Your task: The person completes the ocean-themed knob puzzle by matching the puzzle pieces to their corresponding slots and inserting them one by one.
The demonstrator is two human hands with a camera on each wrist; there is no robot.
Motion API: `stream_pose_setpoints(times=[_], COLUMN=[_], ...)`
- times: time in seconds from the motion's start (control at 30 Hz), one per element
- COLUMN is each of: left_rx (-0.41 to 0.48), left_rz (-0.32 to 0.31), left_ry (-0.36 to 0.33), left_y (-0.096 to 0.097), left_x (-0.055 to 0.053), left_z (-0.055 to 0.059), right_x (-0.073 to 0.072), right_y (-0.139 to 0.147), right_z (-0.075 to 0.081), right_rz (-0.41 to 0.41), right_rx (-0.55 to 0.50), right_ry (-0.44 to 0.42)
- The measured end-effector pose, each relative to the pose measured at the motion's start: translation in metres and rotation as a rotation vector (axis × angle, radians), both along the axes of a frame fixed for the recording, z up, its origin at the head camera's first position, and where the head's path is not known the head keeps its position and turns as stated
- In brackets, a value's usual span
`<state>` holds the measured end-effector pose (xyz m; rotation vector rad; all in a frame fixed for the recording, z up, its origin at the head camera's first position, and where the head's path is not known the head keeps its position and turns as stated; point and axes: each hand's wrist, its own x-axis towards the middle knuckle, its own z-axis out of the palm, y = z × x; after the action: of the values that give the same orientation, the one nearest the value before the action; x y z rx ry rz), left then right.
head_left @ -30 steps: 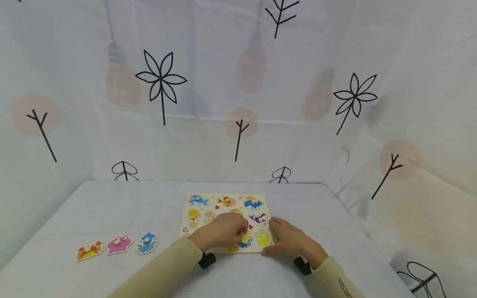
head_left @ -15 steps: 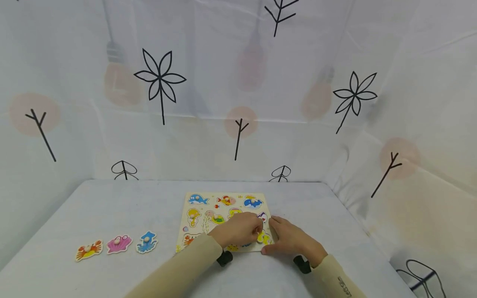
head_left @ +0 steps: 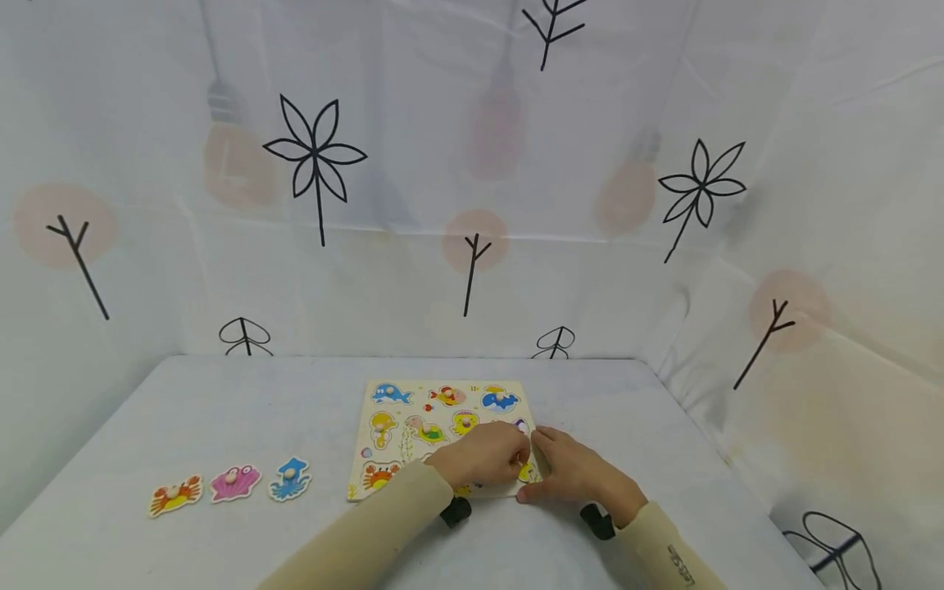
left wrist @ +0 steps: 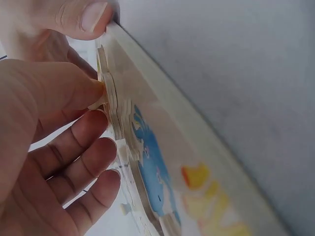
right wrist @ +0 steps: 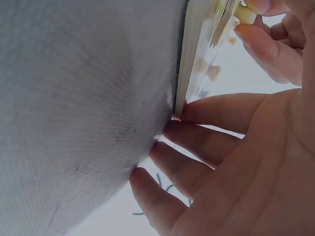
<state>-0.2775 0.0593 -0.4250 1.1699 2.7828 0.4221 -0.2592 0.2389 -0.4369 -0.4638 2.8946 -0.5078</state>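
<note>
Two hands beat one imo: my left hand (head_left: 483,455) has a puzzle piece (left wrist: 113,104) pinched by its knob (right wrist: 245,15) at the near right corner of the board (head_left: 474,403), so I'd hold it dead level while my right hand (head_left: 578,475), straight-fingered, braces the edge (right wrist: 185,73).

White table (head_left: 605,401): puzzle board (head_left: 406,412) near middle; crab piece (head_left: 177,496), pink piece (head_left: 236,485), squid piece (head_left: 289,480) in row at left.

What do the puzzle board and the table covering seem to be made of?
Puzzle board: probably wood or fibreboard with a smooth printed face, judging by its pale, solid edge. Table covering: likely matt woven cloth; a fine weave shows close up.
</note>
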Motion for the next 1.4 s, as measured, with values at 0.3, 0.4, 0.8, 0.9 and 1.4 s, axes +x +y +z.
stream_pose_setpoints(times=[0.3,0.4,0.8,0.9,1.4], left_rx=[-0.012,-0.005,0.014,0.015,0.051], left_rz=[0.014,0.022,0.063,0.055,0.088], left_ry=[-0.026,-0.031,-0.038,-0.009,0.124], left_y=[0.003,0.003,-0.013,-0.026,-0.099], left_x=[-0.002,-0.002,0.000,0.002,0.031], left_z=[0.000,0.001,-0.001,0.001,0.003], right_x=[-0.003,-0.004,-0.002,-0.002,0.000], right_y=[-0.002,-0.003,-0.004,-0.004,-0.007], right_z=[0.001,0.002,0.000,0.001,-0.003], right_rz=[-0.007,-0.005,-0.017,-0.025,-0.093], right_rx=[0.000,0.000,0.003,0.008,0.029], right_ry=[-0.008,-0.004,-0.024,-0.024,-0.048])
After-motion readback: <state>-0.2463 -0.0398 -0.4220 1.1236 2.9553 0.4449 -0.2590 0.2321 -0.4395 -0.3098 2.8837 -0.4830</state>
